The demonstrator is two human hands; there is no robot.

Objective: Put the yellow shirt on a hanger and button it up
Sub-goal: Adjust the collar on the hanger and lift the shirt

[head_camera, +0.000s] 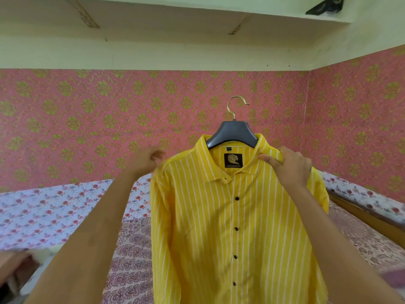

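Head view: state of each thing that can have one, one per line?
yellow striped shirt: on the hanger, placket closed at visible buttons, collar open.
hanger: inside the shirt's shoulders, hook hung on nothing.
right hand: pinches the shirt's shoulder fabric.
left hand: blurred at the other shoulder, grip unclear.

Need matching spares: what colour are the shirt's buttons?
Black buttons on the yellow shirt, clearest in head view.
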